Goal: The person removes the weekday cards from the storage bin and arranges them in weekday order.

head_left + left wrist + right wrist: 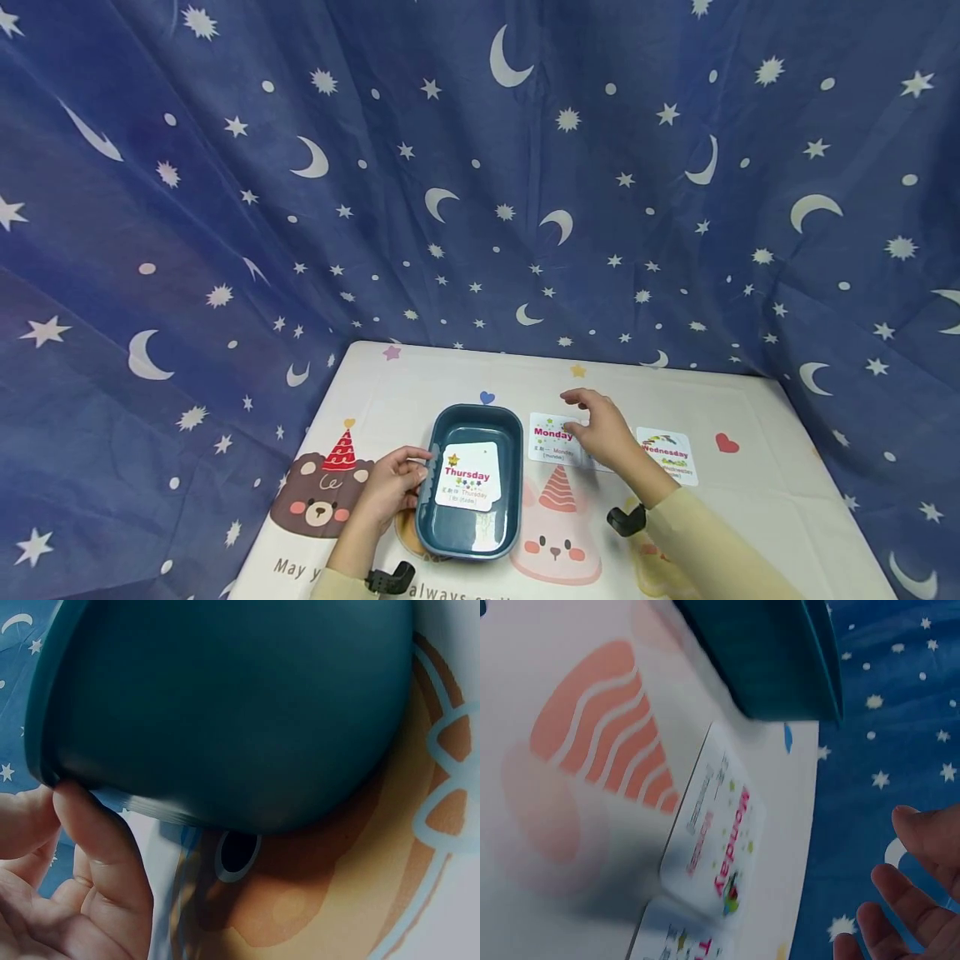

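A dark teal rectangular tray (468,543) stands on the table, holding a stack of white cards with a Thursday card (465,479) on top. My left hand (392,490) pinches the tray's left rim between thumb and fingers; in the left wrist view, the thumb (101,840) lies at the rim. My right hand (600,429) hovers over the cards right of the tray, fingers spread and holding nothing. Beneath it lie a Monday card (551,452) and a mostly covered card whose word starts with T (679,937). A Wednesday card (678,458) lies farther right.
The pale tablecloth (765,500) is printed with a brown bear (318,492), a pink bear (555,542) and small hearts. A dark blue curtain (465,250) with moons and stars hangs behind and at the sides. Each wrist wears a black camera.
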The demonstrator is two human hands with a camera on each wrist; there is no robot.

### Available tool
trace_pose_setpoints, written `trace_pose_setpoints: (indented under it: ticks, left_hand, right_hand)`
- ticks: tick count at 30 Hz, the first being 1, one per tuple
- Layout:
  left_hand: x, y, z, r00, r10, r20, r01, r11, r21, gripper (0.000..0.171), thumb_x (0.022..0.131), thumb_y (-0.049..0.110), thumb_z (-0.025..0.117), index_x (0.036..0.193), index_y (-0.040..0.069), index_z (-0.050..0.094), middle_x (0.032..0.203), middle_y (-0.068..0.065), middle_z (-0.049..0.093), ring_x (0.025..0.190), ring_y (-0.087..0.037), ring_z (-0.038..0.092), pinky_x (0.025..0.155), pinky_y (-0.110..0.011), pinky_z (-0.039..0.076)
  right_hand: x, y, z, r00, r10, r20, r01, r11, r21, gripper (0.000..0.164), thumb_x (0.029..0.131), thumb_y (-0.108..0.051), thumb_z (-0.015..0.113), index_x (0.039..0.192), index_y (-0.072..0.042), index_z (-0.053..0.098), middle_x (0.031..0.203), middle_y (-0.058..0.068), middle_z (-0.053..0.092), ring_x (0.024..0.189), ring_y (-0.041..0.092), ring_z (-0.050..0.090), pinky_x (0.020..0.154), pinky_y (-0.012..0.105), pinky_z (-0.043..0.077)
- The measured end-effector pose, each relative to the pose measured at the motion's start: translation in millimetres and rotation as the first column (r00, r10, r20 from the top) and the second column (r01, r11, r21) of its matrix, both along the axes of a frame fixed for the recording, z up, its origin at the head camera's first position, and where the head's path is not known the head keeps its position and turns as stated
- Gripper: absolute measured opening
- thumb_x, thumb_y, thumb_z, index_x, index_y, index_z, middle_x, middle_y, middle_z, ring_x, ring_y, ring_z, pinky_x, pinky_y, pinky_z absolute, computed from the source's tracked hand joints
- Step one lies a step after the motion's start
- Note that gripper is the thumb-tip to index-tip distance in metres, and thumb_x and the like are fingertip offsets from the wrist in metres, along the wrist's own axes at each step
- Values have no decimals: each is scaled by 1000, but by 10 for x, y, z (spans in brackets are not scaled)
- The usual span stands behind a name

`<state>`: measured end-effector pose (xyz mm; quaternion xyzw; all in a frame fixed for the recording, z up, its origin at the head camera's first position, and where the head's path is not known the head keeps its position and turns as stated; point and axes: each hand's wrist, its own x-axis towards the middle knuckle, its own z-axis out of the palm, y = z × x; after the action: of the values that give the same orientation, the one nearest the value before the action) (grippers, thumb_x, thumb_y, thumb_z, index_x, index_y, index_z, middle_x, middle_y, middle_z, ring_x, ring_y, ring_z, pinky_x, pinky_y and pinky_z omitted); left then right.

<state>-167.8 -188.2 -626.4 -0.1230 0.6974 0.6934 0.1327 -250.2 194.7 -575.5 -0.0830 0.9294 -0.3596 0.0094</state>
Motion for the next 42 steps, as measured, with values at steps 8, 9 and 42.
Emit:
trace_pose_setpoints:
  ticks: [8,9,42]
  left_hand:
    - [-6,23,4,1000,7,7,-7,1000,-11,31,102,1,65,132,1,68,94,-12,69,70,-16,59,53,-25,52]
    - [-4,24,4,1000,9,7,-9,1000,-13,31,102,1,66,132,1,68,94,-12,69,70,-16,59,53,-25,52]
    - [5,59,19,1000,20,-8,-20,998,-61,28,103,2,64,130,5,70,93,-12,69,70,-17,59,52,-26,52]
  right_hand:
    - [59,-227,50,1000,27,6,-27,999,-28,55,92,-7,82,144,-15,64,143,10,68,136,37,61,114,60,49]
    - [65,-257,54,1000,29,7,-29,999,-27,56,92,-8,82,144,-15,64,143,10,68,137,37,61,114,60,50]
    - [346,-1181,26,992,121,35,-120,992,-43,89,78,-19,96,155,-19,51,140,11,67,127,29,52,111,56,50]
